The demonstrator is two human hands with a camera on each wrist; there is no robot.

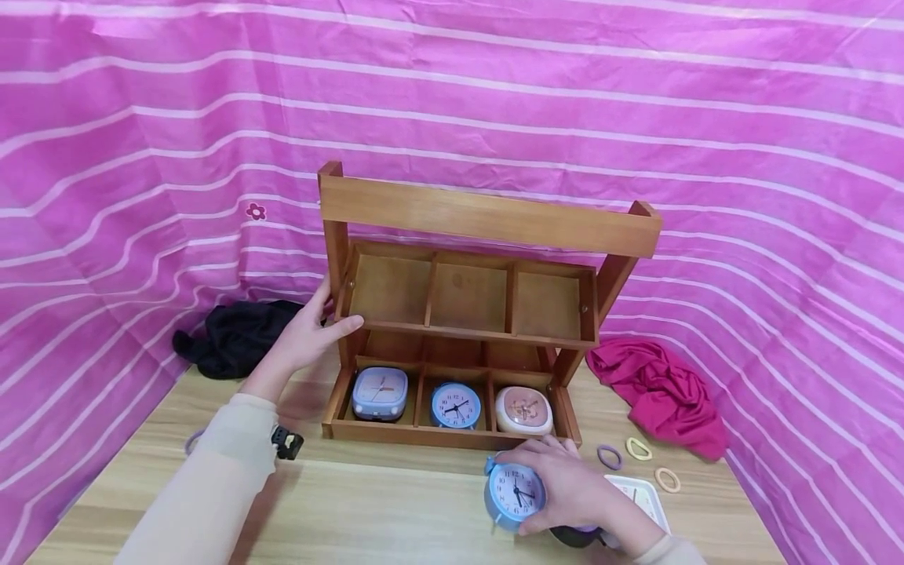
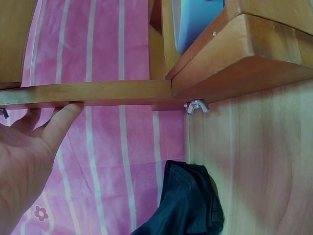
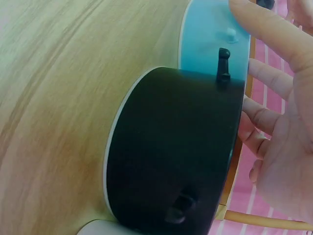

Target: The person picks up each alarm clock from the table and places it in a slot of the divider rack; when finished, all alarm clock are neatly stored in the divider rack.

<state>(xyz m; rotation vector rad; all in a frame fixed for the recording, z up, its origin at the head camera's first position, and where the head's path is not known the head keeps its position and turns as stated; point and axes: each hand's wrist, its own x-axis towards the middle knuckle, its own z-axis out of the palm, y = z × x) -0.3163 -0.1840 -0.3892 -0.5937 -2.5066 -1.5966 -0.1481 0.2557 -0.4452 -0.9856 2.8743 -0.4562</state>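
Observation:
A two-tier wooden shelf (image 1: 494,216) stands on the table, each tier split into three compartments. My left hand (image 1: 307,333) holds its left side, thumb at the upper tier's front edge; in the left wrist view, fingers (image 2: 61,122) touch the side post. The lower tier holds a pale blue square clock (image 1: 381,392), a round blue clock (image 1: 456,406) and a white clock with a brownish face (image 1: 524,410). My right hand (image 1: 565,486) grips a round blue alarm clock (image 1: 515,493) in front of the shelf. A black clock (image 3: 171,142) lies close by it.
A white square clock (image 1: 639,498) lies partly behind my right forearm. Purple, yellow and peach rings (image 1: 666,480) lie near the red cloth (image 1: 664,396) on the right. Black cloth (image 1: 236,337) sits at the left, and a striped pink curtain (image 1: 452,94) surrounds the table.

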